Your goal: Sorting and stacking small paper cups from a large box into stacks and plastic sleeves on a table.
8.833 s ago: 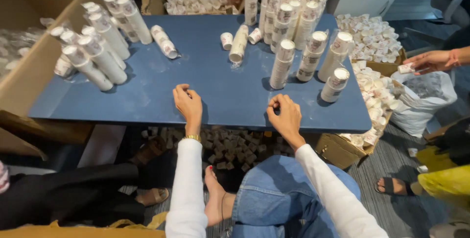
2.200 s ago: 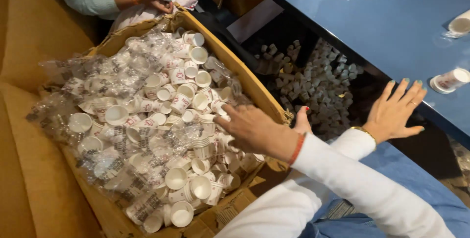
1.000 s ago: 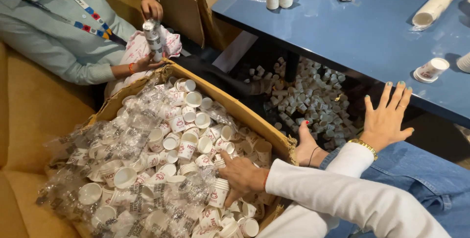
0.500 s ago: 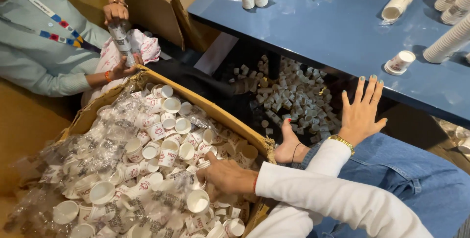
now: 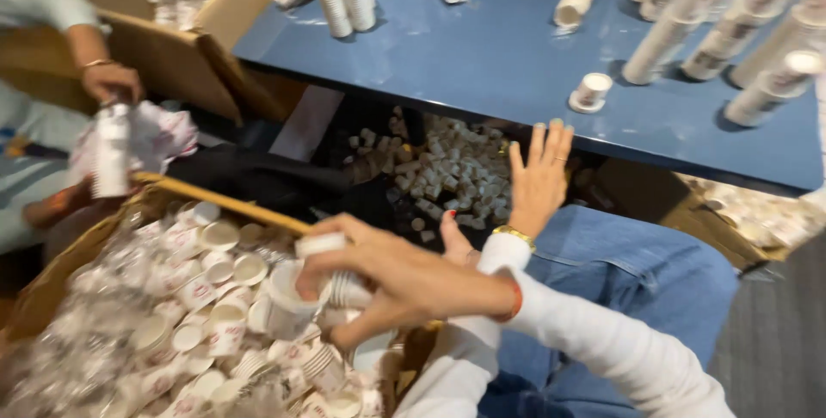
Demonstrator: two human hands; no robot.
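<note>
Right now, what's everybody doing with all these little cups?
A person seated at the blue table reaches across with the right hand into a cardboard box full of small white paper cups and grips a few cups pulled from it. Their left hand hangs open, fingers spread, by the table edge. Tall cup stacks stand and lie on the table. Beside the box, another person's hand holds a stack of cups.
</note>
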